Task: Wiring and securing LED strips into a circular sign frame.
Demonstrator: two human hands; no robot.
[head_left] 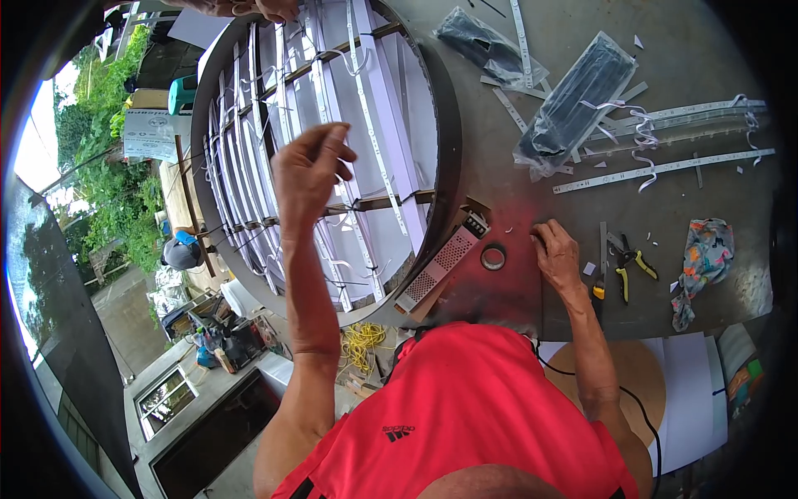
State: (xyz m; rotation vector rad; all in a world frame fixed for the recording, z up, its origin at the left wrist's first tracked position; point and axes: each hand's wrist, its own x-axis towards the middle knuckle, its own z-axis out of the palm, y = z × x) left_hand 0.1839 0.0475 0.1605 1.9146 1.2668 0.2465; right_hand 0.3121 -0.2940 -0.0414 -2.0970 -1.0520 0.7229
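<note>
My left hand (pixel 314 170) is raised over a large round dark-rimmed frame (pixel 449 108). Its fingers are curled in; whether something small is between them I cannot make out. White LED strips (pixel 366 125) run side by side across dark crossbars (pixel 386 201) inside the frame, with loose white ribbon curls among them. On the metal table my right hand (pixel 558 254) rests with bent, slightly parted fingertips, holding nothing visible. Left of it lies a roll of black tape (pixel 493 257), beside a perforated metal power supply (pixel 445 262). Right of it lie a utility knife (pixel 600 270) and yellow-handled pliers (pixel 636 264).
Another person's hand (pixel 274 8) is at the frame's far edge. Plastic-wrapped black bundles (pixel 578 100) and more LED strips (pixel 657 172) lie at the far right. A patterned cloth (pixel 706 254) sits near the right edge. Yellow cord (pixel 363 343) is heaped below the frame.
</note>
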